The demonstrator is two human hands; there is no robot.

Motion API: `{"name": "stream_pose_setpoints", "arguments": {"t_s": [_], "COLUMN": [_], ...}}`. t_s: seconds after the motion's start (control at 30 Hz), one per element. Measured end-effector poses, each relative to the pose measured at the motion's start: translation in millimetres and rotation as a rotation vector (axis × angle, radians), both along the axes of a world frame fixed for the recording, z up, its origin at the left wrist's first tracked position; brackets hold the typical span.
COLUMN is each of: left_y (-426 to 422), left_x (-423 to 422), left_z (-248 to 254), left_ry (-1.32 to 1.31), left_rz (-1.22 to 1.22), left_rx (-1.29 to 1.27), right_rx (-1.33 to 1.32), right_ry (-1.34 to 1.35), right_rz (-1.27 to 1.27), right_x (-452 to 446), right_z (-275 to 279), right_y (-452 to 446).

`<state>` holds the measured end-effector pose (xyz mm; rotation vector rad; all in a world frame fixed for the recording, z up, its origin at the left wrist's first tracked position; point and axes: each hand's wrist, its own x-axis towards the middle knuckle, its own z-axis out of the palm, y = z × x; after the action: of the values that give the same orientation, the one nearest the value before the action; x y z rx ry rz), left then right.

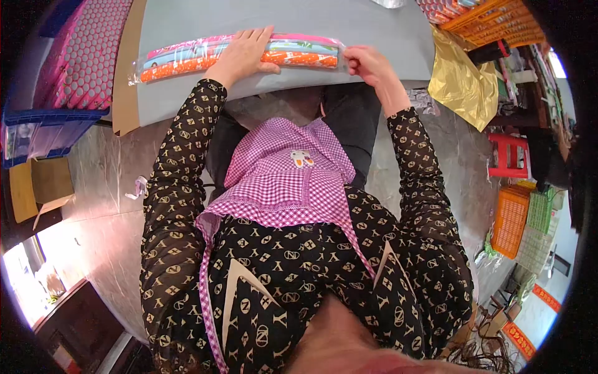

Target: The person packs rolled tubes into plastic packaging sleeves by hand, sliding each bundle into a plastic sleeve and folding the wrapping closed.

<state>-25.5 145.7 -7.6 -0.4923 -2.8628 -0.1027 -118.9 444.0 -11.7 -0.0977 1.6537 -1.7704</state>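
A long clear plastic bag [134, 73] holds several slim printed rolls: pink at the back, light blue in the middle and an orange roll [180, 67] with white marks in front. The rolls lie crosswise near the front edge of a grey table [187, 17]. My left hand [245, 55] rests flat across them, fingers stretched out and thumb apart. At the right end of the bag, my right hand [372, 66] has its fingers curled and pinched together on the plastic. Whether the rolls are paper or cloth I cannot tell.
Pink netted rolls [93, 56] stand at the left above a blue-rimmed plastic crate [50, 134]. Gold foil [458, 75] hangs off the table's right side near an orange basket [498, 25]. A red stool [507, 156] and another orange basket [511, 221] stand at the right.
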Motion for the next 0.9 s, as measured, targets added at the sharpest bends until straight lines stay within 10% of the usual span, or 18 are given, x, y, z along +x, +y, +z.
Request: {"name": "stream_pose_setpoints", "arguments": {"t_s": [0.9], "left_y": [0], "left_x": [1], "left_z": [-2], "left_ry": [0.012], "left_rz": [-0.017], "left_rx": [-0.002], "right_rx": [-0.069], "right_ry": [-0.095], "right_rz": [-0.157], "right_x": [1], "right_z": [3], "right_y": [12]}}
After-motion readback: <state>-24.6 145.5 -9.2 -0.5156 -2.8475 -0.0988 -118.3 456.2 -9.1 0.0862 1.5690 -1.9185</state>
